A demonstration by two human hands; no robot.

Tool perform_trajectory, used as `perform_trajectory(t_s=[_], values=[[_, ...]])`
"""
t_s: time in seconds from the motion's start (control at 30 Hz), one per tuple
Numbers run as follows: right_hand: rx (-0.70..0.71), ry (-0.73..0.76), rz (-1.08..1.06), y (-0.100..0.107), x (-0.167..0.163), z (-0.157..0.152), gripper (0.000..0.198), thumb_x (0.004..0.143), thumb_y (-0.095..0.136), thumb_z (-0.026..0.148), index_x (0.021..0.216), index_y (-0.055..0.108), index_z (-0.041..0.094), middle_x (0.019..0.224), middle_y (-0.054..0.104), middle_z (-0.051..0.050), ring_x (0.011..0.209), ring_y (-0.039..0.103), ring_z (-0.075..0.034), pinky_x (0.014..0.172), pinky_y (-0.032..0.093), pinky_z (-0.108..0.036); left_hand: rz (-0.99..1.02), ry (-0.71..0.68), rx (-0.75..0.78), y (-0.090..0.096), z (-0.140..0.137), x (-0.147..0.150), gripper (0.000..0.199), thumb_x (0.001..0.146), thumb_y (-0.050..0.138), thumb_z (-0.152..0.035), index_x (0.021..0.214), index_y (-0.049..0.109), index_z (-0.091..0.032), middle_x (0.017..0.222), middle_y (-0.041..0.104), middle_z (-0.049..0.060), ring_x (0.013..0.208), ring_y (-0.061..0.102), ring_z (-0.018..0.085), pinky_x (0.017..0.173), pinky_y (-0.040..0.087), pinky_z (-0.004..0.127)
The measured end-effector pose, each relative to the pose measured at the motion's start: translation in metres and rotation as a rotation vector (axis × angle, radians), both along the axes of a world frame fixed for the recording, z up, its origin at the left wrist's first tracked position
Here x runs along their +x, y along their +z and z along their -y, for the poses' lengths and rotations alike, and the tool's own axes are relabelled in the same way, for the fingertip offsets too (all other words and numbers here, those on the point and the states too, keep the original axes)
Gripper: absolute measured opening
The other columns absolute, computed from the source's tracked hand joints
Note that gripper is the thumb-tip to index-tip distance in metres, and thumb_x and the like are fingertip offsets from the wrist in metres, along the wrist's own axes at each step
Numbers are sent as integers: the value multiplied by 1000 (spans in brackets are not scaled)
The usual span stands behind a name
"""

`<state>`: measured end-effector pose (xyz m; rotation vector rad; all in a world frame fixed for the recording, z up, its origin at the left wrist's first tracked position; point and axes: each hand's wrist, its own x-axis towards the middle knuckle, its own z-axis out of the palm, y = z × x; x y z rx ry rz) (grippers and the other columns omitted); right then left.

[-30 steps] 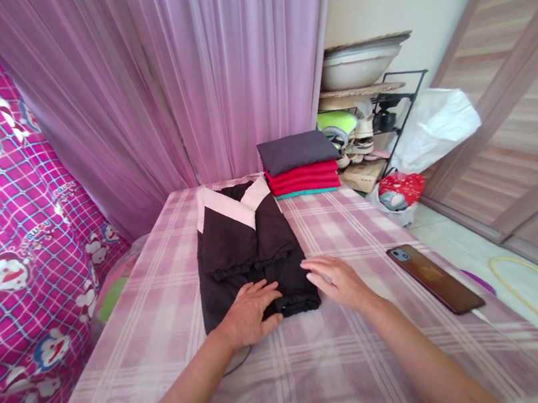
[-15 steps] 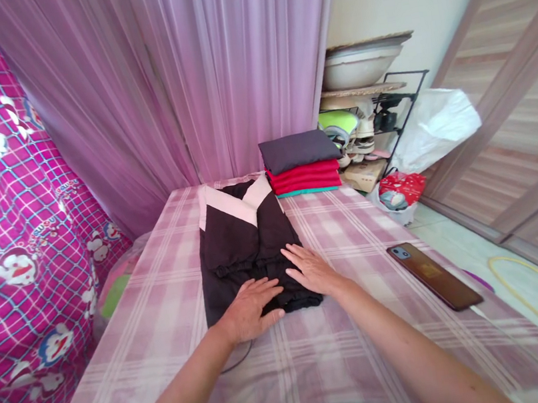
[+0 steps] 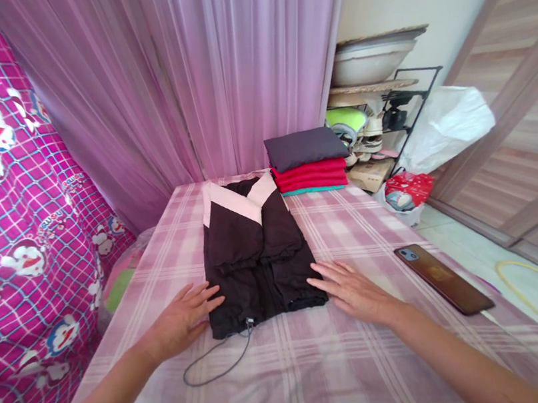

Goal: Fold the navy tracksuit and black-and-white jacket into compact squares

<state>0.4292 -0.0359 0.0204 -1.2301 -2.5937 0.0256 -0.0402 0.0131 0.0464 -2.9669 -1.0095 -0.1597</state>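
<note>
A black jacket with pale pink panels lies folded flat on the plaid bed cover. From its near hem a dark drawcord with a small toggle loops out onto the cover. My left hand is at the jacket's lower left edge, fingers stretched out and fingertips on the cloth. At the lower right edge, my right hand rests with its fingers spread, tips against the fabric. Neither hand grips anything.
Folded clothes, dark, red and green, are stacked at the far right corner. A phone with a cable lies at right. Beyond stand a shoe rack and a white bag. Purple curtains hang behind.
My left hand has moved left off the jacket's lower middle to its left edge. My right hand has shifted slightly right and nearer. The drawcord loop now shows.
</note>
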Motion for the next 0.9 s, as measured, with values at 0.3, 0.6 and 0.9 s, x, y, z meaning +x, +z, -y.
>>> perform_trajectory(t_s=[0.3, 0.6, 0.9], values=[[43, 54, 52, -5, -7, -17, 49, 87, 56, 10, 133, 60, 26, 144, 54, -10, 140, 41, -25, 115, 34, -54, -71, -99, -61, -9, -6, 20, 62, 87, 53, -19, 146, 43, -39, 155, 44, 1, 146, 32, 24, 121, 20, 50], [-303, -8, -125, 55, -3, -7, 34, 98, 44, 38, 119, 69, 27, 131, 65, -9, 130, 53, -26, 115, 33, -50, 227, 33, -450, 44, 21, 18, 40, 96, 44, -50, 130, 61, -37, 134, 65, 2, 131, 54, 24, 119, 25, 49], [-572, 6, -349, 130, -8, -61, 44, 97, 44, 52, 112, 70, 21, 106, 73, -4, 102, 65, -23, 93, 50, -39, 465, 264, -780, 110, -17, 20, 59, 84, 45, -74, 102, 73, -25, 96, 76, 2, 93, 68, 24, 89, 55, 38]])
